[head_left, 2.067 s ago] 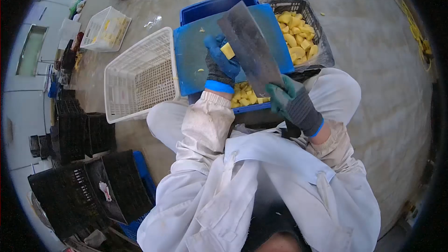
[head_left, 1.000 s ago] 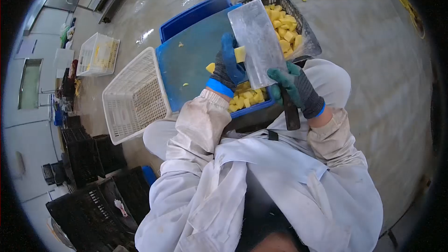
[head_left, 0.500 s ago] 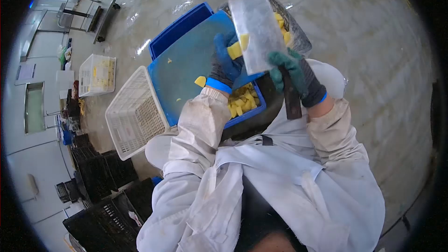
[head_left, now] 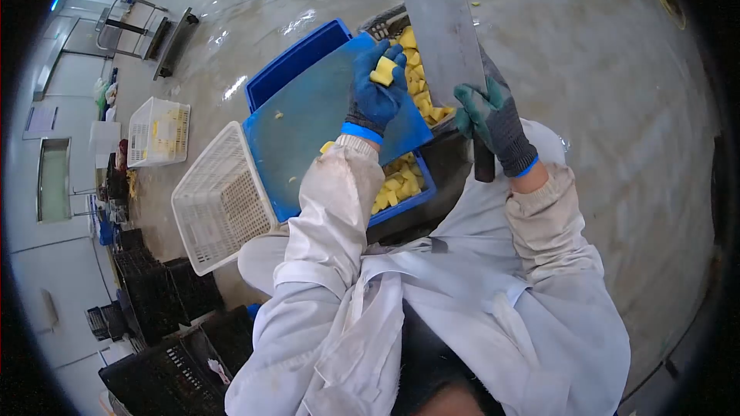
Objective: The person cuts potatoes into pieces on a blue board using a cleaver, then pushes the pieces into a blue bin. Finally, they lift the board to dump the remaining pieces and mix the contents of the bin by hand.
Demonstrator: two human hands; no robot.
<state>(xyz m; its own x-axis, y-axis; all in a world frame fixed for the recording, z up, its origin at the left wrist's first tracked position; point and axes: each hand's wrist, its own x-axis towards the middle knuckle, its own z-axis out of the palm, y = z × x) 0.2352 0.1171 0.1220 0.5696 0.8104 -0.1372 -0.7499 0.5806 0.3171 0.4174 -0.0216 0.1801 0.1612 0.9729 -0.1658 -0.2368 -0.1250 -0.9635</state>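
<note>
My left hand point(head_left: 375, 96), in a blue-palmed glove, is turned palm up over the blue cutting board point(head_left: 297, 119). Its fingers curl around a yellow chunk point(head_left: 383, 71) that looks like peeled potato. My right hand point(head_left: 491, 119), in a green-and-grey glove, grips the dark handle of a broad cleaver point(head_left: 443, 31). The blade points away from me, to the right of the board and partly over a dark crate point(head_left: 378, 25) of yellow chunks. Another chunk point(head_left: 327, 146) lies on the board, partly hidden by my left sleeve.
A blue bin point(head_left: 426, 189) with cut chunks sits under the board's near edge, and another blue bin point(head_left: 289, 54) under its far side. A white basket point(head_left: 220, 200) leans at the left. Farther left are a second white basket point(head_left: 158, 131), black crates point(head_left: 166, 293) and a trolley point(head_left: 158, 38).
The cleaver has moved away from my left hand, up and to the right, uncovering more of the dark crate's chunks. My left hand has turned palm up; one chunk now shows in it.
</note>
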